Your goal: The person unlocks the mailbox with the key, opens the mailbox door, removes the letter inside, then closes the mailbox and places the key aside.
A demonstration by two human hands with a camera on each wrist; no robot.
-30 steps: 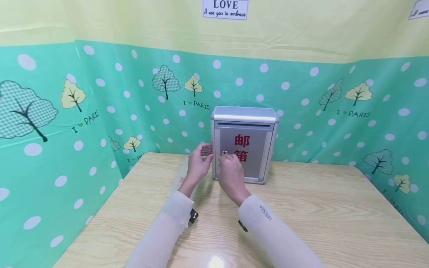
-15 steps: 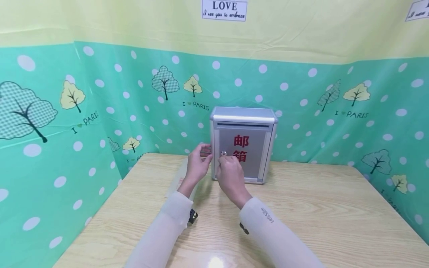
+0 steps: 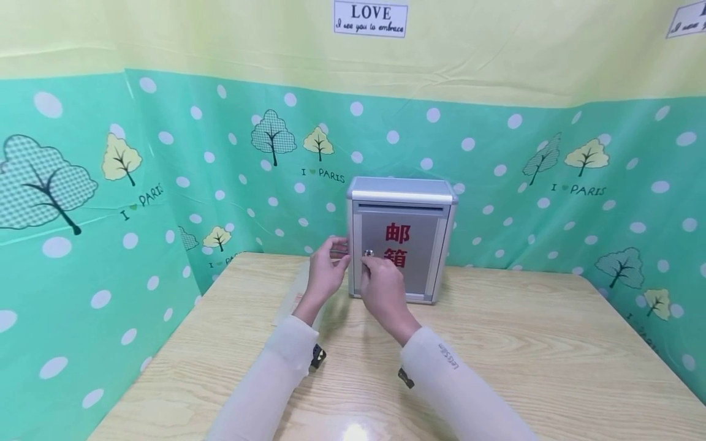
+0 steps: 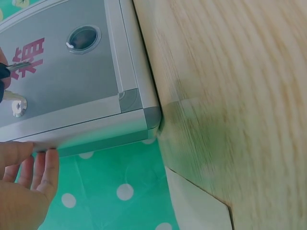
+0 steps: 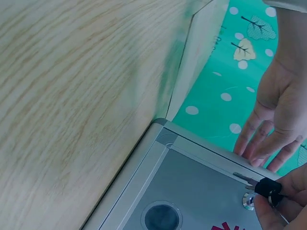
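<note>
A silver-grey metal mailbox with red Chinese characters and a top slot stands on the table. My left hand lies at its left edge, thumb at the front frame, the other fingers extended along the side. My right hand is in front of the door and pinches black-headed keys on a ring. One key blade sticks out in the left wrist view. Close by is the round chrome lock; whether a key sits in it I cannot tell.
A flat pale sheet or envelope with reddish print lies left of the mailbox, partly behind my left arm. Green dotted cloth hangs behind and beside the wooden table. The door has a round window.
My right hand has shifted slightly right and down, its wrist turning a little, while staying near the lock. My left hand and the mailbox stay in place.
</note>
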